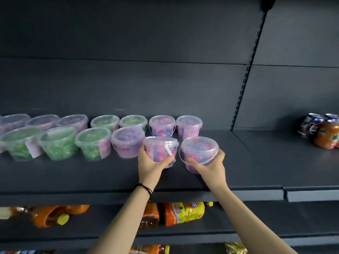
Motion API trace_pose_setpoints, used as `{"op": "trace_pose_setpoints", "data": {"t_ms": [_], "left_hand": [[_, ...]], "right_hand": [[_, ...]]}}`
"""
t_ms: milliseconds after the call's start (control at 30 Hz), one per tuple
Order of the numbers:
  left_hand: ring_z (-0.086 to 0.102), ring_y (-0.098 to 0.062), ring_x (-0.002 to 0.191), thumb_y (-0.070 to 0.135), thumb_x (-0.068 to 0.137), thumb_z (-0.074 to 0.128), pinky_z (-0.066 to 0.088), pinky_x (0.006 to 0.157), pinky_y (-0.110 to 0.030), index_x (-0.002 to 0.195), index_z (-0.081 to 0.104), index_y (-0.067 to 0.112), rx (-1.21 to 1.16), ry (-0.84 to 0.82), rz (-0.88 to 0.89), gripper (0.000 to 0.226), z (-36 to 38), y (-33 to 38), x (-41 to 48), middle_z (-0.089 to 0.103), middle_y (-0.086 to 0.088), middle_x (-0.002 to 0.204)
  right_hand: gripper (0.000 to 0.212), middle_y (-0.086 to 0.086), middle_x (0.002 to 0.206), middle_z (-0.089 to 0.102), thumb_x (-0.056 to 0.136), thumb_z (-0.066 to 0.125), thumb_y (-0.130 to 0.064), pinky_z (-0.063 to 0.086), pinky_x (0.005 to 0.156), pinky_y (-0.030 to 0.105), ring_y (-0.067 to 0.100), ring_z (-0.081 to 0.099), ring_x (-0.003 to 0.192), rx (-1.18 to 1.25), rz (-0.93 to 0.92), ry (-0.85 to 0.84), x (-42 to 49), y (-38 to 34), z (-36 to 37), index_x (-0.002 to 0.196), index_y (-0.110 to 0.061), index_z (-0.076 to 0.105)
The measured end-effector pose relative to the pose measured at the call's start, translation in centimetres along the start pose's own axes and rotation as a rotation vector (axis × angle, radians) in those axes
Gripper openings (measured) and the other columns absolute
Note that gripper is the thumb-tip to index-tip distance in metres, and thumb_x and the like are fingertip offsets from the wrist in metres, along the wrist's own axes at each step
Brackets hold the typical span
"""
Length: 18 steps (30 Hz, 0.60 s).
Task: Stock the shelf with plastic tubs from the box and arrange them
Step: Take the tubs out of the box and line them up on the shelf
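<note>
Two clear plastic tubs with pink, blue and purple contents stand at the right end of the front row on the dark shelf [73,173]. My left hand [152,162] grips the left tub [160,150] from the front, thumb across its side. My right hand [211,165] grips the right tub [199,153], fingers curled round its wall under the loose handle. Beside them, to the left, stand a pink tub [127,142] and green-filled tubs [93,143]. A back row holds several more tubs [161,125]. The box is out of view.
The shelf's front lip [183,196] runs just under my wrists. Cans and an orange packet [322,132] sit on the neighbouring shelf at far right, past a slotted upright [244,85]. Orange drink bottles [183,213] lie on the lower shelf.
</note>
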State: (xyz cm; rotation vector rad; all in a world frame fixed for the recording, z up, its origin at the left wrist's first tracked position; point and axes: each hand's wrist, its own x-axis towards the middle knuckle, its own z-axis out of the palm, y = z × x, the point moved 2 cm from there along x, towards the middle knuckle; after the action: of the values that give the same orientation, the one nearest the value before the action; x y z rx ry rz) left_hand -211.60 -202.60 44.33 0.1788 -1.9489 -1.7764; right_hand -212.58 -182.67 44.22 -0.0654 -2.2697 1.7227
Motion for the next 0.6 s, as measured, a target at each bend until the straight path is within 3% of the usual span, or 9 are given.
{"op": "trace_pose_setpoints", "data": {"t_ms": [167,333,467,600], "left_hand": [[0.053,-0.005,0.109,0.019,0.054,0.094,0.041,0.081,-0.003,0.124,0.046,0.021,0.053,-0.015,0.039,0.085,1.9,-1.1,3.6,0.055,0.006,0.123],[0.057,-0.014,0.113,0.014,0.052,0.094,0.046,0.100,-0.028,0.126,0.053,0.013,0.103,0.009,0.030,0.085,2.2,-2.6,5.3,0.060,-0.002,0.123],[0.056,-0.012,0.114,0.018,0.052,0.094,0.045,0.099,-0.026,0.127,0.053,0.014,0.126,0.018,0.015,0.086,2.3,-2.9,5.5,0.059,0.000,0.124],[0.055,-0.016,0.117,0.014,0.053,0.094,0.045,0.102,-0.032,0.128,0.052,0.012,0.151,0.002,-0.005,0.086,2.1,-2.6,5.2,0.059,-0.003,0.125]], "right_hand": [[0.104,-0.018,0.107,0.050,0.047,0.086,-0.061,0.049,0.079,0.031,0.012,0.056,0.096,-0.131,0.045,0.021,3.4,0.9,1.4,0.130,-0.027,0.033],[0.106,-0.011,0.115,0.056,0.046,0.078,-0.069,0.047,0.097,0.045,0.022,0.057,0.111,-0.230,0.083,0.002,5.8,1.0,2.4,0.131,-0.027,0.032],[0.102,-0.006,0.119,0.059,0.051,0.076,-0.070,0.040,0.103,0.048,0.024,0.056,0.113,-0.327,0.085,0.012,6.7,1.0,3.0,0.130,-0.024,0.032],[0.099,-0.004,0.122,0.058,0.054,0.081,-0.063,0.044,0.100,0.044,0.023,0.057,0.113,-0.330,0.084,-0.018,6.9,1.2,2.9,0.131,-0.021,0.034]]}}
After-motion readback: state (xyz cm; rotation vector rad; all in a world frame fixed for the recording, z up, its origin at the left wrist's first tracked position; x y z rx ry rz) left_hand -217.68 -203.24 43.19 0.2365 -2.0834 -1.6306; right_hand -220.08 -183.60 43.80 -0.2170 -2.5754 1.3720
